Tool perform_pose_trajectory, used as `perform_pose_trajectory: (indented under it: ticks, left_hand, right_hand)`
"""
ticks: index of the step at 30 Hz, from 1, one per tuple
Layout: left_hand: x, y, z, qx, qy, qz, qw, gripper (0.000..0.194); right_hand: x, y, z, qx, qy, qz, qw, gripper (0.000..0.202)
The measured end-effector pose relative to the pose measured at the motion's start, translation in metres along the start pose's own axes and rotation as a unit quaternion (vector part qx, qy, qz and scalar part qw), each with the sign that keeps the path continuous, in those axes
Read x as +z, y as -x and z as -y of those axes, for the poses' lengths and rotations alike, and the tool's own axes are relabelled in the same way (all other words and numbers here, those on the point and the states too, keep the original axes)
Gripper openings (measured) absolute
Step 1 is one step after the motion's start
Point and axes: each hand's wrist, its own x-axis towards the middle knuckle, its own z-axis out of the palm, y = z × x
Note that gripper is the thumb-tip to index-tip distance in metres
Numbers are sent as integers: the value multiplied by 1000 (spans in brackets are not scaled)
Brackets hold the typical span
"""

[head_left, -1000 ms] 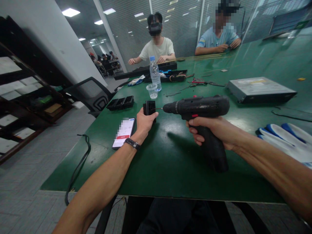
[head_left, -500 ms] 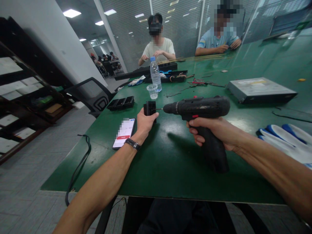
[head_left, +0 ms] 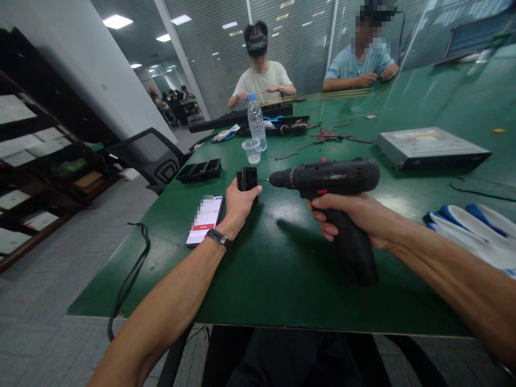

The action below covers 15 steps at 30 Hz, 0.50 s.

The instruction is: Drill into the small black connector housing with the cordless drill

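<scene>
My left hand grips a small black plastic part upright above the green table. Wrapped round the handle of a black cordless drill is my right hand. The drill lies level and points left, its thin bit reaching the right side of the black part. Whether the tip has entered the part is too small to tell. Beside my left wrist lies a lit phone, and a black compartmented tray sits farther back on the left.
A water bottle and a clear cup stand behind the black part. To the right are a metal box and white-blue gloves. Two people sit across the table. A black cord hangs over the left edge.
My hands, the drill and the black part have hardly moved. Across the table, the hands of the person in the pale shirt have moved apart.
</scene>
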Motion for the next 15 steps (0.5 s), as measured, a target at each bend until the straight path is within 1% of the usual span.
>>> perform_pose_trajectory:
  ticks: [6,10,15]
  left_hand:
    - [-1,-1,1,-3,-3,-1,1000,36]
    - [-1,-1,3,5,0,0,1000,36]
    - [-1,-2,4,5,-1,-1,1000,38]
  right_hand:
    - [-3,-2,-3,-7,-10,3,1000,27]
    - [-2,-2,-3,-7,-14,-3,1000,22]
    - [-1,0,-2,-9,-13,-3,1000,21]
